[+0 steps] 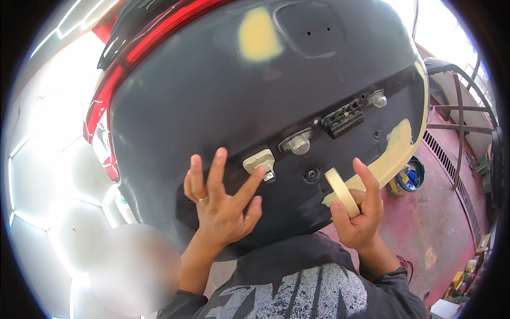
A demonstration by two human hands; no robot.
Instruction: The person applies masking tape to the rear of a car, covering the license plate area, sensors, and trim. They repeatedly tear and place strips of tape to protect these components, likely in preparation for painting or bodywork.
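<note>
In front of me is the dark grey rear panel of a car. My left hand has its fingers spread, and the index fingertip presses on a small fitting covered in masking tape. A roll of masking tape is gripped on edge between the thumb and fingers of my right hand, with the index finger pointing up. Just right of the taped fitting sits a bare clear lamp. Farther along the same recess are a black latch-like part and a second clear lamp.
A red tail light runs along the panel's left edge. Pale yellow filler patches mark the panel. At the right, a bucket stands on the reddish floor beside a drain grate and a dark metal frame.
</note>
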